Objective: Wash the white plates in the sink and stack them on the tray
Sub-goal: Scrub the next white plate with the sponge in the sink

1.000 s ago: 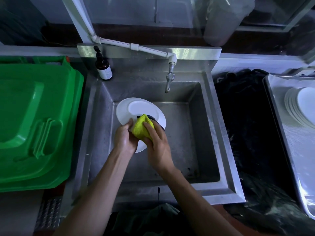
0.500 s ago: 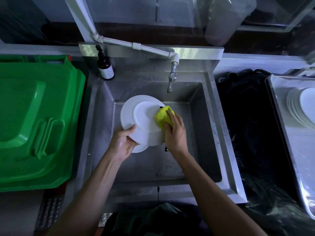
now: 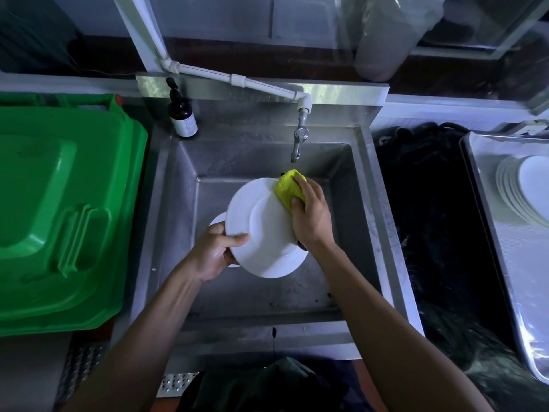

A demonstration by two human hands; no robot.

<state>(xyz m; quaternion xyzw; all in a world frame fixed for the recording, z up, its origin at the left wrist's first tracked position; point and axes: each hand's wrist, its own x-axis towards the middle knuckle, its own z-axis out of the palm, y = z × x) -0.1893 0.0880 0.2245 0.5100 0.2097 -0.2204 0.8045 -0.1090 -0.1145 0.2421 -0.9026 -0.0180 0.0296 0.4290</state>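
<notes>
Over the steel sink (image 3: 371,221) I hold a white plate (image 3: 261,233) tilted toward me. My left hand (image 3: 215,252) grips its lower left rim, thumb on the face. My right hand (image 3: 310,215) presses a yellow sponge (image 3: 288,187) against the plate's upper right edge. A second white plate (image 3: 217,226) peeks out behind the held one, on the sink floor. Washed white plates (image 3: 523,188) lie stacked on the metal tray (image 3: 487,209) at the far right.
A tap (image 3: 300,141) hangs over the sink's back, fed by a white pipe (image 3: 237,80). A dark pump bottle (image 3: 181,115) stands at the sink's back left corner. A green bin lid (image 3: 59,209) fills the left side. A dark cloth-covered gap (image 3: 427,215) separates sink and tray.
The held plate has lifted and tilted up from the one beneath. My right hand has carried the sponge from the plate's middle up to its upper right edge.
</notes>
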